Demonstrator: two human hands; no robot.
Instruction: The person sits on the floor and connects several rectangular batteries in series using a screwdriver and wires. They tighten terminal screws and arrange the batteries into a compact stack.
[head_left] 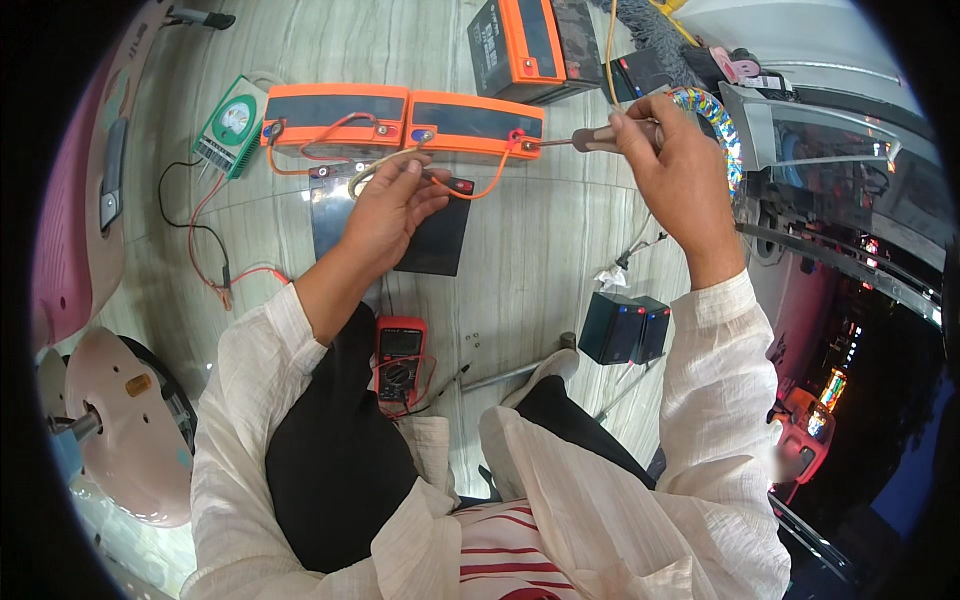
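Observation:
Two orange-topped black batteries lie side by side on the tiled floor, joined by orange wires. My right hand grips a screwdriver whose tip touches the red terminal of the right battery. My left hand holds a loop of pale cable just in front of the batteries, above a black battery lying flat.
A green meter with red and black leads sits left of the batteries. A red multimeter lies by my knee. Two small dark batteries stand at right. More orange-black batteries are behind. A pink scooter body borders the left.

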